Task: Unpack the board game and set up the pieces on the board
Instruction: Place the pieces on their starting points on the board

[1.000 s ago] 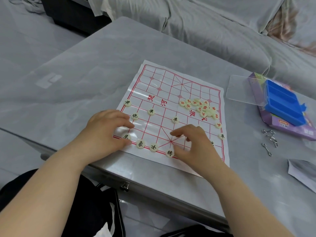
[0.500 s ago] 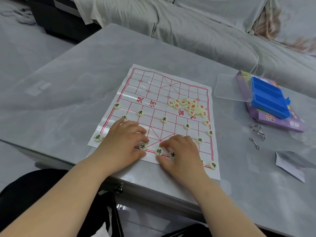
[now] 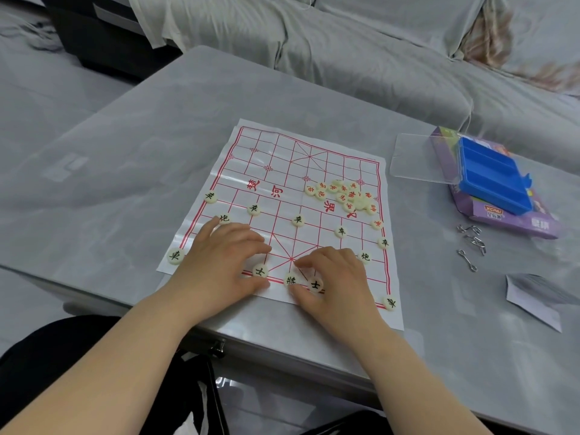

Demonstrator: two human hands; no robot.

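A white paper board [image 3: 282,171] with a red grid lies on the grey table [image 3: 141,152]. Cream discs with black characters stand on its near half, among them a chariot [image 3: 175,255] at the near left corner. Red-lettered discs lie in a loose pile [image 3: 345,196] right of the middle. My left hand [image 3: 222,262] curls over the near row, thumb and forefinger around the left advisor piece [image 3: 260,271]. My right hand [image 3: 335,277] holds the right advisor piece [image 3: 315,284] between thumb and fingers, next to the general [image 3: 291,280].
A blue compartment tray [image 3: 492,180] rests on a purple box [image 3: 533,224] at the right, with a clear lid [image 3: 420,158] beside it. Metal wire puzzles [image 3: 470,243] and a folded paper [image 3: 533,296] lie nearer. A covered sofa [image 3: 376,42] stands behind the table.
My left hand has moved right along the near row to the advisor piece. My right hand drew back to the near row. Both have barely moved in the last half second.
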